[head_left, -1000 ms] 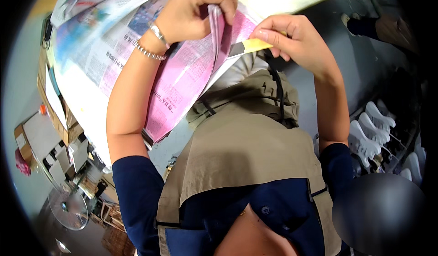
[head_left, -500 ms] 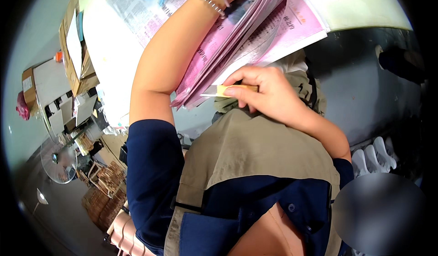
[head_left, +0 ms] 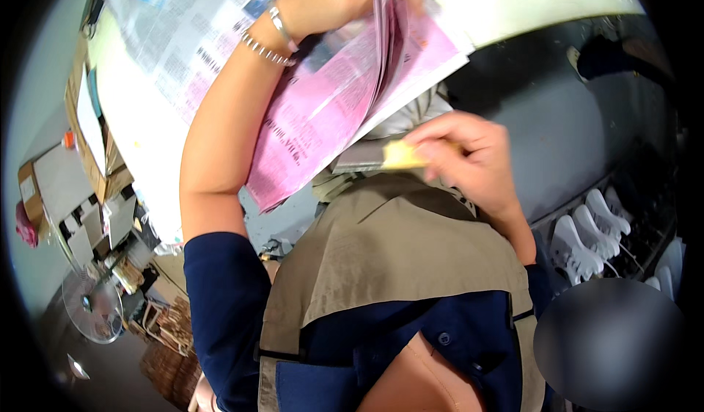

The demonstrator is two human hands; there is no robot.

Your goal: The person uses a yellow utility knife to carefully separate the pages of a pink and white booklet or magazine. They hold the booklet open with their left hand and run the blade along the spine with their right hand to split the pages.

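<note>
My left hand (head_left: 334,1) is closed at the top, gripping the folded edges of pink and white newspaper sheets (head_left: 315,115) that lie on the table and overhang its near edge. A bracelet and a bangle circle that wrist. Nearer my apron, my right hand (head_left: 473,151) is closed around the yellow handle of a flat-bladed knife (head_left: 359,157). Its broad grey blade points left, just below the lower edge of the sheets. Motion blurs the knife somewhat, and whether it touches the paper I cannot tell.
The pale table (head_left: 528,1) curves across the top. At left stand a cardboard box (head_left: 106,118) and a fan (head_left: 92,305). White, rounded plastic pieces (head_left: 576,247) stand in a row at right. Another person's leg (head_left: 616,60) shows at upper right.
The knife has moved away from the sheets' edge toward the right, turning its blade's flat side into view. My left hand has shifted left, and the sheets' folds now spread apart.
</note>
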